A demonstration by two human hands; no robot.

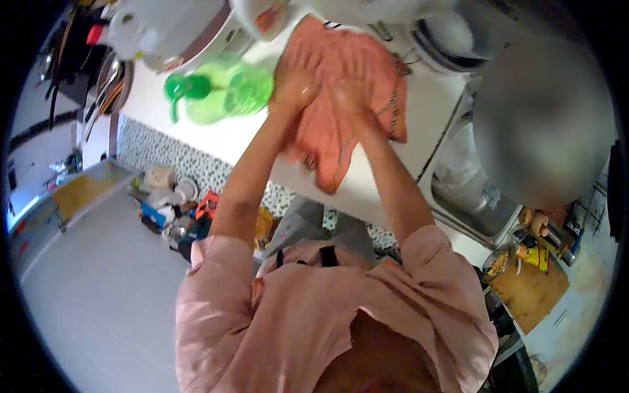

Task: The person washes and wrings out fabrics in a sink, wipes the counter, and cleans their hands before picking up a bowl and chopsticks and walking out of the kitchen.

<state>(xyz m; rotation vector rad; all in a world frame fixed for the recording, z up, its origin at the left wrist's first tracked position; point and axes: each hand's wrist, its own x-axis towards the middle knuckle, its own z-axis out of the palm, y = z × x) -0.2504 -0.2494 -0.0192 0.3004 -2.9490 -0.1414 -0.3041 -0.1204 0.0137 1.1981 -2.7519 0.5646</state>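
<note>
An orange cloth (380, 72) with dark striped edging lies spread and wrinkled on the white counter (223, 141), one corner reaching the counter's front edge. My left hand (296, 84) rests flat on its left part, fingers stretched away from me. Beside it, my right hand (349, 92) presses flat on the middle of the cloth, fingers also extended. Neither hand grips anything. Just left of my left hand is a translucent green pump bottle (246, 88), its green pump head pointing left.
On the right a steel sink (452, 209) is set into the counter, partly covered by a blurred grey round shape (544, 121). Stacked dishes (452, 42) stand at the back right. A utensil holder (118, 82) is at the left; a cutting board (531, 295) lies lower right.
</note>
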